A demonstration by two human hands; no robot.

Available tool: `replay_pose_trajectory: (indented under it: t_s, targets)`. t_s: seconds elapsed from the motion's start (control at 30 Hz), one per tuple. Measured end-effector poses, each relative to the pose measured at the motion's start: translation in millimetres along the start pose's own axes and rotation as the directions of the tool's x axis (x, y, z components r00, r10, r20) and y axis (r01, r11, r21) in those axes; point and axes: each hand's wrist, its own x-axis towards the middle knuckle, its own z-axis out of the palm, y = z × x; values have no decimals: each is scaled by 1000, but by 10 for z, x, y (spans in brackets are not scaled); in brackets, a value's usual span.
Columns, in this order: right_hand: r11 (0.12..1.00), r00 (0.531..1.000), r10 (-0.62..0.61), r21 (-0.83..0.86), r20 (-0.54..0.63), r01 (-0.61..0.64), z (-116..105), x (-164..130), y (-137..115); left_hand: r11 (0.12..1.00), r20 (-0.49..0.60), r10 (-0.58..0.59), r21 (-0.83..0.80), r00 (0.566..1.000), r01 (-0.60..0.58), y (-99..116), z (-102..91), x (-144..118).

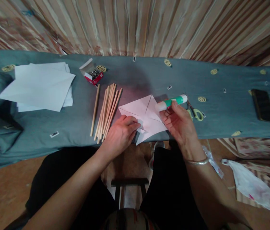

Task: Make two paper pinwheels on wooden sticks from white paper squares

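White folded paper (146,116) at table edge (77,127), pinned flat under left hand (120,135) fingertips; green-and-white glue stick (171,103) gripped by right hand (179,123), long axis left-right, capped tip just over paper's right corner; wooden sticks (106,110) left, scissors (194,111) right.

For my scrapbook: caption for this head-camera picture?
Right hand holds a glue stick over folded paper pinned by left hand.

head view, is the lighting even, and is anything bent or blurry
Head view: light pools mid-table on the folded white paper square between the left hand and right hand, which grips a green-and-white glue stick; corners fall dark; the grey cloth-covered table bows from lens distortion; edges soften.
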Motion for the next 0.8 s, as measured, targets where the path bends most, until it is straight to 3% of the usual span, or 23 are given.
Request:
replay_pose_trajectory:
  t_s: [0.17,0.27,0.37,0.5,0.8]
  targets:
    - [986,992,-24,-160,125,44,-64,-43,-83,961,-91,-156,-243,984,130,29,-93,-30]
    - [994,981,22,-111,195,0,14,-125,-53,893,-110,-247,-412,963,182,40,-130,-42]
    - [997,972,81,-14,221,-80,144,-203,-2,843,-93,-266,-504,960,185,47,-119,-52]
    - [990,961,134,18,240,-142,277,-259,38,819,-103,-266,-548,959,169,65,-90,-59]
    - [992,954,126,-12,271,-128,345,-296,82,860,-90,-230,-486,969,159,92,-144,-58]
